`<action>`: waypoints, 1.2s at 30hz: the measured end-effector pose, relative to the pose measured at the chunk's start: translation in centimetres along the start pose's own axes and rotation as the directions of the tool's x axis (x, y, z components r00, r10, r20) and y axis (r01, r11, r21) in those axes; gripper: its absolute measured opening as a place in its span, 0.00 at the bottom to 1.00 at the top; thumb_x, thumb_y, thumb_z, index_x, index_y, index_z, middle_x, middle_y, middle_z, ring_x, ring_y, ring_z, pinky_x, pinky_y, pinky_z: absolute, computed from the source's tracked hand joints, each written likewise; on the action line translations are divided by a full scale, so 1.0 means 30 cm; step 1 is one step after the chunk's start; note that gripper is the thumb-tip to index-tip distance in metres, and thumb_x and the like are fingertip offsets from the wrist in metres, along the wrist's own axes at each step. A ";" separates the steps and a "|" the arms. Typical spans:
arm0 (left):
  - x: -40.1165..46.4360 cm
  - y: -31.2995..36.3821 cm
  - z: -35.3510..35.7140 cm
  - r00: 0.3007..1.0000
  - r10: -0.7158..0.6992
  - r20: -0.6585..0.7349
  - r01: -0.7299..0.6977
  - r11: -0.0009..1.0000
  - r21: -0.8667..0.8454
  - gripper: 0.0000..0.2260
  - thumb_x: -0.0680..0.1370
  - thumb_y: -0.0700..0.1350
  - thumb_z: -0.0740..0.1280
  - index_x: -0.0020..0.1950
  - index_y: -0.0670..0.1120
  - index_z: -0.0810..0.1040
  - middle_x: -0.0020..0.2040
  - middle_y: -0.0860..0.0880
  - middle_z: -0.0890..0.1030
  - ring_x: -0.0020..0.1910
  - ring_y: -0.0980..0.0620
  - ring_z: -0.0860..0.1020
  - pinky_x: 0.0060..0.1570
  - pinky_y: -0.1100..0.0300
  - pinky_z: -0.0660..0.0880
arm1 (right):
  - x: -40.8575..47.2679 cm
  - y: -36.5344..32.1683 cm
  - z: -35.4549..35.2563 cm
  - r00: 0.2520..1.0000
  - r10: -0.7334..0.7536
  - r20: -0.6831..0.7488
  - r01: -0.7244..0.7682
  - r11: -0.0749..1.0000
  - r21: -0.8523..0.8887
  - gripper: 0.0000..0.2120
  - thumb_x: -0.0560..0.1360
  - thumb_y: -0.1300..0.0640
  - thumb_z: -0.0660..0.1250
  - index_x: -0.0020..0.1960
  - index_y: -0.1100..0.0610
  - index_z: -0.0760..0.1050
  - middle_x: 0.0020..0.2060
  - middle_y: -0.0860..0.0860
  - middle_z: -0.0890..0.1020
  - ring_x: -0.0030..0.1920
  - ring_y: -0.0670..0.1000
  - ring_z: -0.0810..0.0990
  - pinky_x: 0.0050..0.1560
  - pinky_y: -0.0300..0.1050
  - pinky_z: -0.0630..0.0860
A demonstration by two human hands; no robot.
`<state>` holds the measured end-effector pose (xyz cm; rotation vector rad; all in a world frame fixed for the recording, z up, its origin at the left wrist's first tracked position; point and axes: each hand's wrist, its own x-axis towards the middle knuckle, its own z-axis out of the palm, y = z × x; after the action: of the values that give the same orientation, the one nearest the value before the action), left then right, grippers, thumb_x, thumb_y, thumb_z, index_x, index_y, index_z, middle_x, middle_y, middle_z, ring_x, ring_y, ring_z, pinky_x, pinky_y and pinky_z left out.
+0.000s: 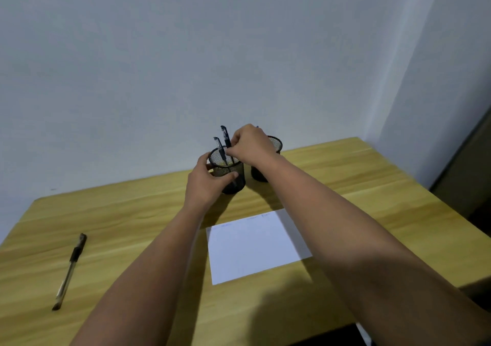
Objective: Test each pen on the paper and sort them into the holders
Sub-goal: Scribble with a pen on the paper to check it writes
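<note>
Two capped pens stand in the near mesh holder (pixel 230 175): the taller pen (pixel 226 138) is pinched by the right hand (pixel 251 145) just above the holder's rim, and the shorter pen (pixel 219 149) leans beside it. The left hand (pixel 206 183) curls round the near holder's left wall, thumb across its front. A second mesh holder (pixel 275 143) sits just right of the near holder, mostly hidden by the right wrist. The paper (pixel 255 244) lies in front of the holder on the wooden table (pixel 132 226). A loose pen (pixel 70 270) lies far to the holder's left.
</note>
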<state>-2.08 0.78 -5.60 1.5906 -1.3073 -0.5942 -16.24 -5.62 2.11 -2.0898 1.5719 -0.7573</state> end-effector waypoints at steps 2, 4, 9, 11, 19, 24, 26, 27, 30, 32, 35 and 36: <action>-0.002 0.002 -0.001 1.000 0.002 0.000 -0.002 1.000 -0.021 0.35 0.62 0.57 0.81 0.67 0.60 0.72 0.55 0.57 0.82 0.54 0.55 0.83 0.56 0.48 0.81 | -0.003 -0.005 0.003 1.000 0.003 -0.010 -0.003 1.000 -0.001 0.02 0.74 0.57 0.76 0.44 0.55 0.85 0.45 0.53 0.89 0.52 0.55 0.86 0.54 0.48 0.82; -0.003 0.004 -0.003 1.000 -0.001 0.016 0.002 1.000 -0.026 0.36 0.64 0.54 0.82 0.68 0.58 0.72 0.58 0.54 0.82 0.52 0.55 0.84 0.56 0.48 0.81 | -0.013 -0.013 0.001 0.999 0.018 -0.027 -0.018 1.000 -0.012 0.06 0.75 0.58 0.76 0.50 0.58 0.87 0.49 0.54 0.89 0.55 0.57 0.86 0.55 0.49 0.82; -0.018 0.027 -0.043 0.999 -0.025 0.040 0.024 0.999 0.044 0.40 0.67 0.51 0.81 0.76 0.52 0.68 0.66 0.48 0.80 0.54 0.51 0.81 0.56 0.51 0.80 | -0.060 -0.060 -0.023 0.997 0.039 -0.069 -0.039 0.999 -0.007 0.14 0.77 0.60 0.73 0.62 0.58 0.85 0.60 0.56 0.87 0.61 0.59 0.84 0.62 0.51 0.82; -0.035 0.041 -0.084 0.999 -0.036 0.035 0.032 0.994 0.101 0.39 0.69 0.52 0.80 0.77 0.52 0.68 0.67 0.48 0.78 0.56 0.50 0.79 0.58 0.52 0.78 | -0.083 -0.096 -0.030 0.996 0.015 -0.091 -0.014 1.000 0.013 0.14 0.77 0.59 0.72 0.62 0.56 0.85 0.60 0.55 0.87 0.61 0.58 0.84 0.61 0.50 0.81; -0.166 -0.013 -0.455 0.996 -0.039 -0.075 0.064 0.927 0.370 0.24 0.76 0.52 0.73 0.71 0.52 0.75 0.64 0.51 0.81 0.58 0.51 0.80 0.59 0.50 0.78 | -0.223 -0.314 0.099 0.995 -0.089 0.052 0.085 0.994 0.074 0.04 0.76 0.55 0.73 0.48 0.52 0.87 0.48 0.49 0.89 0.52 0.53 0.86 0.49 0.45 0.79; -0.253 -0.143 -0.715 0.977 -0.112 -0.179 0.193 0.818 0.542 0.16 0.77 0.50 0.70 0.65 0.52 0.81 0.60 0.50 0.83 0.59 0.48 0.81 0.57 0.52 0.78 | -0.332 -0.459 0.280 0.958 -0.145 0.249 0.130 0.989 0.072 0.07 0.74 0.55 0.77 0.39 0.50 0.82 0.44 0.51 0.88 0.51 0.55 0.87 0.54 0.49 0.84; -0.287 -0.209 -0.786 0.963 -0.159 -0.217 0.256 0.792 0.555 0.13 0.77 0.49 0.69 0.62 0.51 0.83 0.57 0.48 0.84 0.57 0.45 0.81 0.55 0.52 0.78 | -0.387 -0.507 0.366 0.937 -0.146 0.318 0.127 0.989 0.078 0.09 0.74 0.54 0.77 0.37 0.50 0.80 0.45 0.53 0.89 0.50 0.55 0.87 0.54 0.51 0.85; -0.301 -0.242 -0.814 0.952 -0.183 -0.245 0.291 0.788 0.542 0.13 0.77 0.48 0.69 0.60 0.51 0.83 0.55 0.47 0.85 0.56 0.44 0.81 0.54 0.52 0.78 | -0.415 -0.527 0.412 0.927 -0.145 0.347 0.124 0.989 0.080 0.08 0.74 0.53 0.78 0.38 0.51 0.81 0.46 0.53 0.89 0.50 0.55 0.87 0.55 0.51 0.85; -0.323 -0.324 -0.875 0.910 -0.258 -0.325 0.386 0.812 0.437 0.12 0.76 0.46 0.68 0.57 0.50 0.84 0.52 0.46 0.86 0.52 0.44 0.82 0.48 0.54 0.77 | -0.512 -0.576 0.548 0.894 -0.142 0.425 0.107 0.989 0.104 0.11 0.75 0.48 0.77 0.45 0.56 0.83 0.46 0.55 0.88 0.49 0.58 0.86 0.54 0.54 0.85; -0.321 -0.352 -0.899 0.890 -0.308 -0.335 0.425 0.826 0.369 0.10 0.76 0.45 0.67 0.55 0.49 0.85 0.51 0.45 0.86 0.51 0.43 0.82 0.46 0.55 0.75 | -0.564 -0.603 0.617 0.886 -0.143 0.441 0.122 0.990 0.074 0.18 0.74 0.40 0.76 0.47 0.56 0.81 0.46 0.54 0.86 0.47 0.59 0.85 0.48 0.53 0.84; -0.314 -0.380 -0.920 0.871 -0.363 -0.331 0.456 0.847 0.272 0.07 0.77 0.44 0.66 0.49 0.48 0.84 0.46 0.45 0.86 0.47 0.43 0.83 0.47 0.52 0.79 | -0.608 -0.629 0.662 0.888 -0.143 0.436 0.156 0.988 0.007 0.21 0.72 0.35 0.72 0.47 0.53 0.76 0.46 0.52 0.83 0.48 0.60 0.83 0.42 0.51 0.77; -0.316 -0.386 -0.924 0.867 -0.369 -0.334 0.458 0.854 0.246 0.07 0.77 0.43 0.66 0.48 0.47 0.85 0.44 0.46 0.86 0.45 0.44 0.83 0.48 0.51 0.80 | -0.616 -0.632 0.668 0.887 -0.150 0.436 0.168 0.986 -0.004 0.21 0.73 0.36 0.72 0.50 0.53 0.76 0.48 0.53 0.83 0.51 0.60 0.83 0.43 0.51 0.75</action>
<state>23.38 19.30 -5.97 2.1717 -0.8753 -0.4080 6.63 17.48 -4.68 -2.2419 1.1906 -0.2730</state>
